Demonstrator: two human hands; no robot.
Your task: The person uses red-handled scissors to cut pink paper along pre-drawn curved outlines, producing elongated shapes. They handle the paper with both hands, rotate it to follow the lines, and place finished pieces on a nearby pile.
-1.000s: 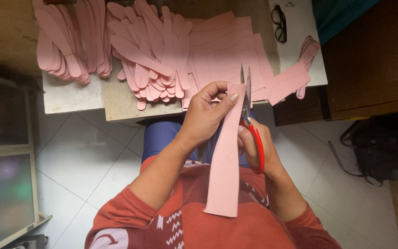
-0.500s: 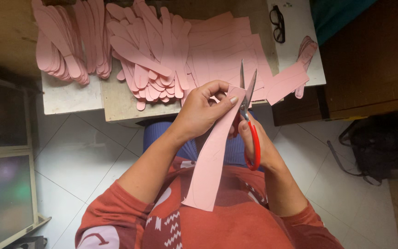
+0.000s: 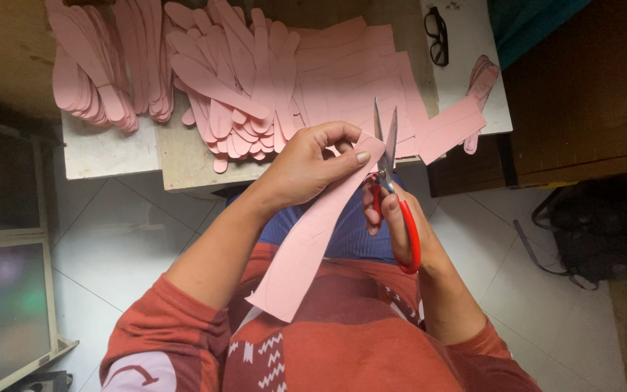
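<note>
Two hands | left hand (image 3: 306, 163) pinches strip (image 3: 313, 239), long axis 1–7 o'clock | right hand (image 3: 393, 218) grips scissors (image 3: 390, 181) at strip's 3 o'clock, blades open.

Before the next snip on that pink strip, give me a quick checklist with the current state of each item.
1. Left hand pinches the top of the pink strip between thumb and fingers: ok.
2. Right hand has its grip in the red handles of the scissors: ok.
3. Blades open and pointing up beside the strip's upper edge: ok.
4. Left fingertips clear of the blades: not ok, the thumb tip sits very close to them.
5. Cut line marked on the strip: cannot tell.
6. Lower end of the strip hangs free over the lap, not snagged: ok.
</note>
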